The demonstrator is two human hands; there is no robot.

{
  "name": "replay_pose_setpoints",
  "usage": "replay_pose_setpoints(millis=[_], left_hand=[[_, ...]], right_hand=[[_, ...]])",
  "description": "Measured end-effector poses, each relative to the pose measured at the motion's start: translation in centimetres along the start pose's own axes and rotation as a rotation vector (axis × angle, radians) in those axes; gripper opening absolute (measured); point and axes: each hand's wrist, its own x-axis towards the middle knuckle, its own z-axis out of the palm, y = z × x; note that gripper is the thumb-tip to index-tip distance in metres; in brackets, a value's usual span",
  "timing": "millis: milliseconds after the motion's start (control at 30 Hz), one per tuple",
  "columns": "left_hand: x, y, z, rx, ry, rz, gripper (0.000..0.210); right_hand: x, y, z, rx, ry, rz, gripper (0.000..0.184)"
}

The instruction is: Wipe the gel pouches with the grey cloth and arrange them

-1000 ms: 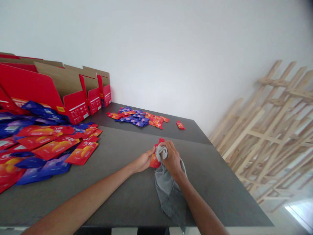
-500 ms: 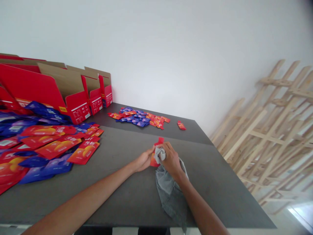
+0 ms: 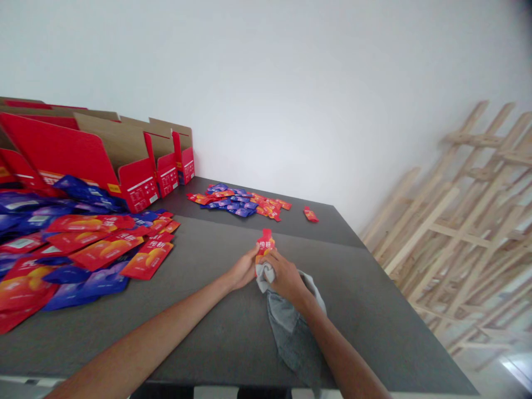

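Observation:
Above the middle of the dark table (image 3: 199, 343), my left hand (image 3: 244, 270) grips a small red and orange pouch (image 3: 266, 241) by its left edge. Its printed face and narrow top spout end point away from me. My right hand (image 3: 286, 275) is closed on a grey cloth (image 3: 286, 321), with a bunched part pressed against the pouch's lower half. The rest of the cloth hangs down under my right forearm toward the table's front edge. Cloth and fingers cover the pouch's bottom.
A large heap of red and blue pouches (image 3: 95, 238) lies at the left, before open red cartons (image 3: 139, 183). At the back are a smaller pile of pouches (image 3: 239, 202) and one lone pouch (image 3: 310, 214). Wooden frames (image 3: 457, 233) lean against the wall at right.
My right hand has slid the bunched cloth down the pouch toward me, uncovering its upper printed face. The left hand still grips the pouch. The whole view has shifted slightly.

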Motion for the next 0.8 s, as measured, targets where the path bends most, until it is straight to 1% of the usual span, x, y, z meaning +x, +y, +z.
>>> replay_pose_setpoints(millis=[100, 167, 200, 267, 333, 400, 500, 567, 633, 700, 733, 767, 800], left_hand=[[-0.2, -0.7, 0.1, 0.067, -0.055, 0.008, 0.033], [-0.3, -0.9, 0.2, 0.088, -0.054, 0.031, 0.032], [-0.3, -1.0, 0.2, 0.096, -0.044, 0.04, 0.033], [-0.2, -0.9, 0.4, 0.113, 0.002, 0.06, 0.033], [-0.1, -0.4, 0.5, 0.135, 0.095, 0.106, 0.031], [-0.2, 0.8, 0.5, 0.179, 0.221, 0.178, 0.027], [-1.6, 4.0, 0.1, 0.29, 0.4, 0.308, 0.026], [-3.8, 7.1, -0.6, 0.364, 0.489, 0.405, 0.032], [-6.8, 10.6, -1.6, 0.421, 0.556, 0.507, 0.035], [-10.2, 14.6, -2.7, 0.475, 0.644, 0.602, 0.026], [-11.9, 16.6, -3.3, 0.493, 0.723, 0.658, 0.02], [-13.5, 18.7, -3.9, 0.502, 0.834, 0.734, 0.016], [-14.9, 20.8, -4.6, 0.504, 0.889, 0.78, 0.014]], right_hand=[[0.3, 1.2, 0.1, 0.002, 0.179, 0.109, 0.023], [0.4, 1.7, 0.2, 0.006, 0.237, 0.148, 0.023], [0.4, 1.8, 0.3, 0.015, 0.224, 0.141, 0.024], [0.3, 1.8, 0.5, 0.048, 0.122, 0.074, 0.025], [0.2, 1.5, 0.7, 0.075, -0.01, -0.029, 0.027], [0.1, 1.1, 0.6, 0.085, -0.083, -0.095, 0.03], [0.0, 0.9, 0.4, 0.106, -0.091, -0.085, 0.03], [0.0, 1.0, 0.2, 0.133, -0.089, -0.061, 0.029], [0.0, 1.2, 0.0, 0.152, -0.089, -0.056, 0.027], [0.0, 1.2, 0.0, 0.16, -0.094, -0.066, 0.026], [0.0, 1.2, 0.1, 0.162, -0.097, -0.071, 0.027], [0.0, 1.2, 0.1, 0.164, -0.1, -0.074, 0.028], [0.0, 1.1, 0.1, 0.165, -0.103, -0.076, 0.028]])
